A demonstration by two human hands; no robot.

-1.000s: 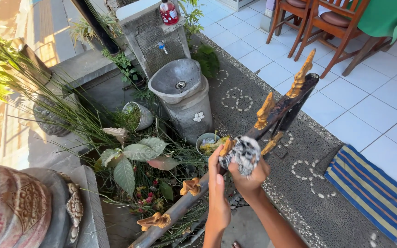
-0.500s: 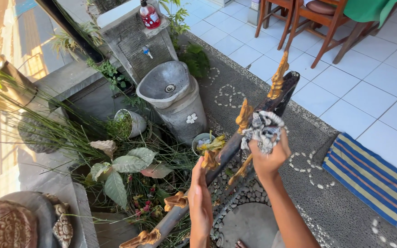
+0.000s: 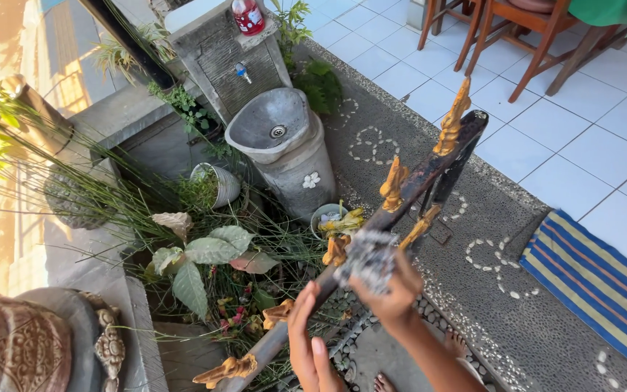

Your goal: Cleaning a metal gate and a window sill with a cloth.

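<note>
A dark metal gate rail (image 3: 429, 173) with gold spear-shaped ornaments (image 3: 393, 184) runs diagonally from lower left to upper right. My right hand (image 3: 393, 292) grips a crumpled grey-and-white cloth (image 3: 366, 258) and presses it against the rail near its middle. My left hand (image 3: 306, 347) rests flat against the rail lower down, fingers straight. Below them lies a pebbled floor.
A stone basin (image 3: 277, 138) with a tap and a red bottle (image 3: 247, 14) stands behind the rail. Potted plants (image 3: 205, 254) and grass fill the left. A striped mat (image 3: 589, 279) lies at right, wooden chairs (image 3: 524, 29) on white tiles beyond. A carved stone ornament (image 3: 30, 341) is lower left.
My right hand with the cloth slid up the rail, then back down toward me. My left hand stayed on the lower rail.
</note>
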